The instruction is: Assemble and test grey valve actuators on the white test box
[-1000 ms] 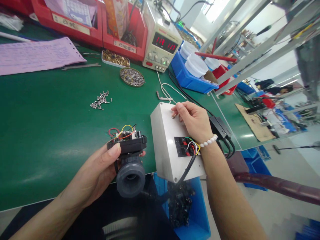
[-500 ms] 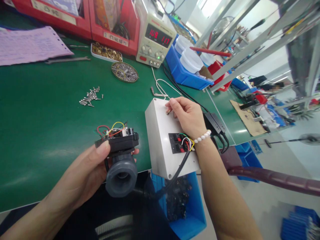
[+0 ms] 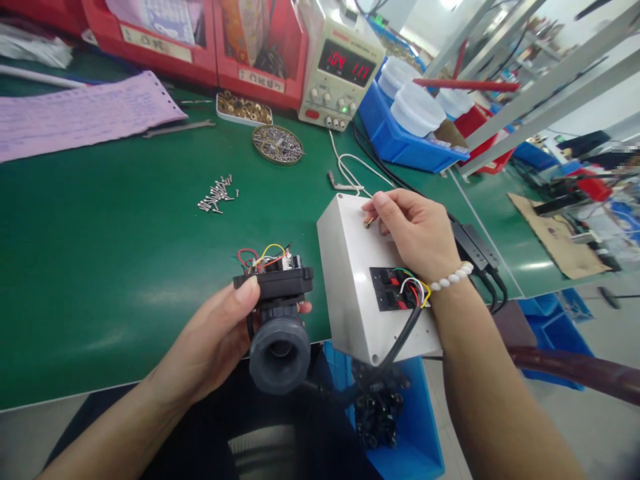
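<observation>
My left hand (image 3: 210,337) is closed around a black eyepiece unit (image 3: 277,285). Its round rubber eyecup (image 3: 273,377) faces me, and thin red, yellow and white wires (image 3: 270,253) with bare parts show on top. On the white box (image 3: 345,267), my right hand (image 3: 420,230) has thumb and fingers at a small brass-coloured toggle lever (image 3: 369,222); part of it is hidden by the fingertips. Below that hand, a black terminal block (image 3: 385,297) with red tabs takes coloured wires from a thick black cable (image 3: 400,343).
A power supply (image 3: 345,67) with red digits stands behind. Loose screws (image 3: 216,195), a round dish of screws (image 3: 278,145) and a tray of brass parts (image 3: 244,109) lie on the green bench. A blue bin (image 3: 417,427) of black parts sits below the edge.
The whole scene has shifted right in the picture as my head turned. Both hands keep their places at the eyepiece unit and the lever. The power supply's left reading has changed.
</observation>
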The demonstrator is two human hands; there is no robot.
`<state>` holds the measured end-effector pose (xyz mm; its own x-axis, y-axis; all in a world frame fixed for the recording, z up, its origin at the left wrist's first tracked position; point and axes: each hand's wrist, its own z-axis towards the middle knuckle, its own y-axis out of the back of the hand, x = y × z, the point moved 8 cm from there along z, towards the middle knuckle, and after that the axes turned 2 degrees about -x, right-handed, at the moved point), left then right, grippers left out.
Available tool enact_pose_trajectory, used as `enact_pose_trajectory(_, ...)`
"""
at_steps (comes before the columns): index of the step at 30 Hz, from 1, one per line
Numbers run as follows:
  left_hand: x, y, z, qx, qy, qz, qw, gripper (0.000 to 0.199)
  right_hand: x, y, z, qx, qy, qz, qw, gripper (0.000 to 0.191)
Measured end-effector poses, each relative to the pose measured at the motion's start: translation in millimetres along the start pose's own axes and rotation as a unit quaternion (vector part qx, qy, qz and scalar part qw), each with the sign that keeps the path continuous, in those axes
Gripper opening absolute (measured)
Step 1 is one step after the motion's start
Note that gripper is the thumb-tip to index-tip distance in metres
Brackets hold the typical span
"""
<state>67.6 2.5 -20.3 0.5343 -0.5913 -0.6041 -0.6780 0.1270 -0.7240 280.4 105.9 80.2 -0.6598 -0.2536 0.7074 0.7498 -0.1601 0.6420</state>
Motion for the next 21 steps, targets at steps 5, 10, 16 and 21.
enact_pose_trajectory(5,2.4,-0.2,-0.5,0.014,0.016,-0.025,0.999,0.041,0.5,0.5,0.5,0.000,0.002,-0.002,1.000,0.043)
enact_pose_trajectory(10,6.7,6.1,-0.2,-0.013,0.036,-0.047,0.998,0.044,0.0,0.3,0.3,0.000,0.005,-0.008,1.000,0.043)
enact_pose_trajectory(16,7.2,6.9,-1.5,-0.014,0.039,-0.049,0.998,0.044,1.4,0.2,0.2,-0.002,0.006,-0.014,1.000,0.039)
enact_pose_trajectory(21,5.9,4.0,-1.3,-0.013,0.041,-0.047,0.998,0.047,1.1,0.5,0.6,-0.002,0.001,-0.004,1.000,0.032)
